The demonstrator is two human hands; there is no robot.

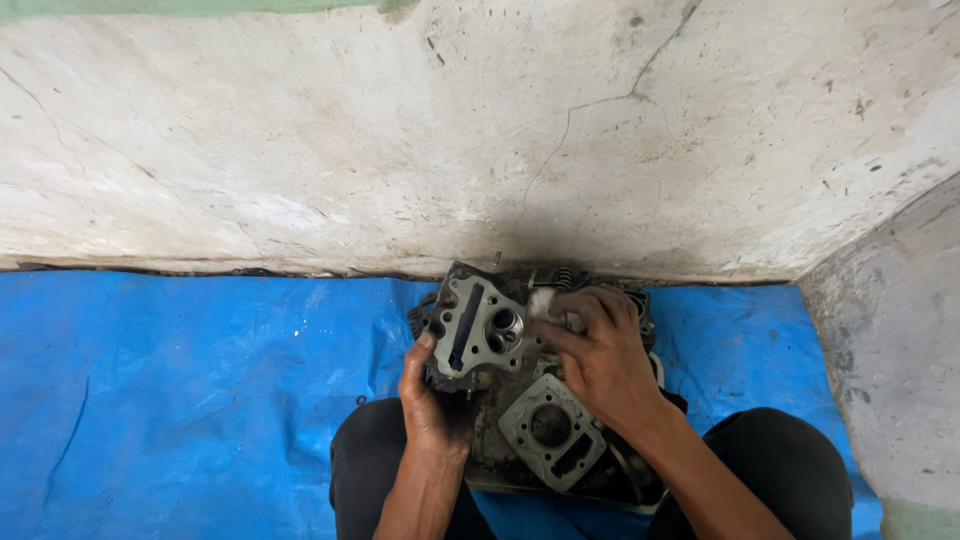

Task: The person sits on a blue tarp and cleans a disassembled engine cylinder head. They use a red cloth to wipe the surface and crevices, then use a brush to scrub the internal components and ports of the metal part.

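the engine head and the flat gasket plate are dull grey cast metal, grimy and matt, on a wrinkled, faintly glossy blue plastic sheet below a rough, cracked plaster wall.

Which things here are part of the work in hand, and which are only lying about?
In hand:
- left hand gripping a grey engine cylinder head
- right hand pressing a small pale wad to it

Lying about:
- cylinder block in a tray
- valve spring
- blue tarp
- cracked wall
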